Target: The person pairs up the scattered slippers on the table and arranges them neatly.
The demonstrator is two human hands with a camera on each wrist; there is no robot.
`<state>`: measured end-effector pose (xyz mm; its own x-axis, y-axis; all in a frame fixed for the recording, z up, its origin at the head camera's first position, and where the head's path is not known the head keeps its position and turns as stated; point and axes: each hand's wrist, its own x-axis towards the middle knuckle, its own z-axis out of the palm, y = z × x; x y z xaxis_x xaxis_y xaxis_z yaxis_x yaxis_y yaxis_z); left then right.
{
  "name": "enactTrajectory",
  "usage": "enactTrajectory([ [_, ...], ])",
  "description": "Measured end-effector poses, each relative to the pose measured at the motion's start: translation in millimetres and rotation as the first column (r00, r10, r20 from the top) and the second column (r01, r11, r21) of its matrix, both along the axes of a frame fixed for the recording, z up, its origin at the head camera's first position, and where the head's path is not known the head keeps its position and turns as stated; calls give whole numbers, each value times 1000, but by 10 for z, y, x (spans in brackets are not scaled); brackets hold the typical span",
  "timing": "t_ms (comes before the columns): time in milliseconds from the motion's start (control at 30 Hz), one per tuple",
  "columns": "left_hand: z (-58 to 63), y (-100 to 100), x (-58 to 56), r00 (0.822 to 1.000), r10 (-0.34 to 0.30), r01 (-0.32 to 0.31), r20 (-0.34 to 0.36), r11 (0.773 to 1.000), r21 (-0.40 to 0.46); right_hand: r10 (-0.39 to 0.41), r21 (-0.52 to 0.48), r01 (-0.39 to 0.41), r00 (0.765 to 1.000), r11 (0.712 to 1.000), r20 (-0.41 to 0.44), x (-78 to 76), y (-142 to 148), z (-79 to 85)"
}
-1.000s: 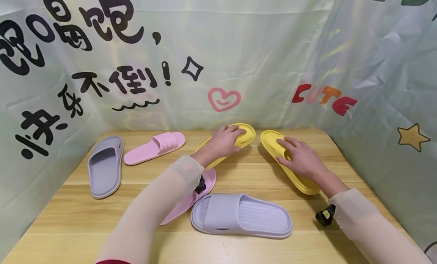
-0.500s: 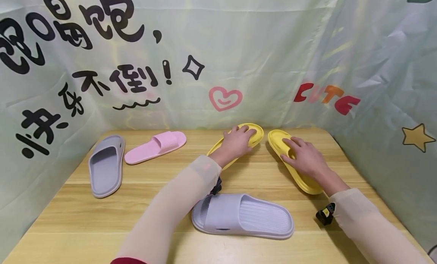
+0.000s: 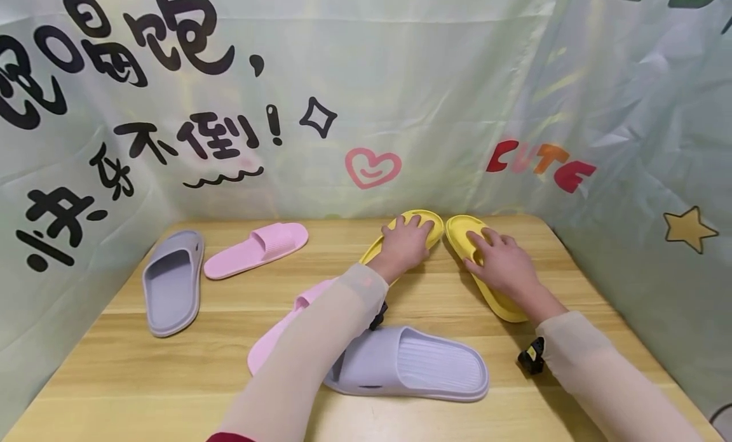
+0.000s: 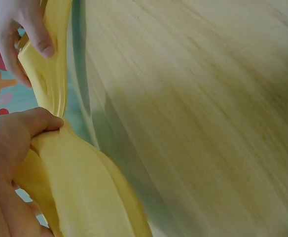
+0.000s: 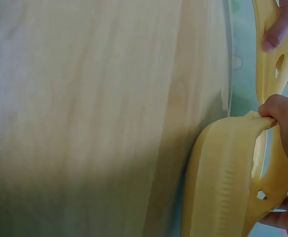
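Observation:
My left hand (image 3: 403, 246) grips a yellow slipper (image 3: 372, 250) at the back of the table; in the left wrist view its thumb presses the rim of the strap (image 4: 77, 168). Beside it, my right hand (image 3: 503, 264) holds the matching yellow slipper (image 3: 508, 307). The right wrist view shows that thumb on the strap's edge (image 5: 233, 163) and fingers on the other side. The slippers slant in toward each other, their far ends very close or touching. Much of each strap is hidden under the hands in the head view.
A lilac slipper (image 3: 440, 366) lies sideways at the front, partly behind my left sleeve. That sleeve also covers part of a pink slipper (image 3: 274, 340). Another pink slipper (image 3: 251, 254) and a grey-lilac one (image 3: 171, 289) lie at left. A printed curtain (image 3: 446, 99) hangs behind the table.
My left hand has carried its yellow slipper to the right, narrowing the gap to the other one. The right hand stays almost in place. The front pink slipper now shows left of my sleeve.

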<state>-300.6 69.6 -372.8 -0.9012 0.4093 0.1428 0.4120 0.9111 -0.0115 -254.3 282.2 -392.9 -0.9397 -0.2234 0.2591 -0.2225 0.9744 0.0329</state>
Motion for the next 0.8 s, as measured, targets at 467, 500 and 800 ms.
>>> enactTrajectory([
  [467, -122, 149, -35, 997, 13, -11, 79, 1000, -29, -29, -21, 31, 993, 999, 117, -20, -44, -32],
  [500, -130, 158, -34, 996, 14, -11, 85, 999, -31, -31, -24, 34, 992, 999, 126, -15, -41, -36],
  [800, -191, 196, -37, 988, 5, -3, 153, 1000, -17, -50, -42, 57, 988, 997, 144, -27, -27, -60],
])
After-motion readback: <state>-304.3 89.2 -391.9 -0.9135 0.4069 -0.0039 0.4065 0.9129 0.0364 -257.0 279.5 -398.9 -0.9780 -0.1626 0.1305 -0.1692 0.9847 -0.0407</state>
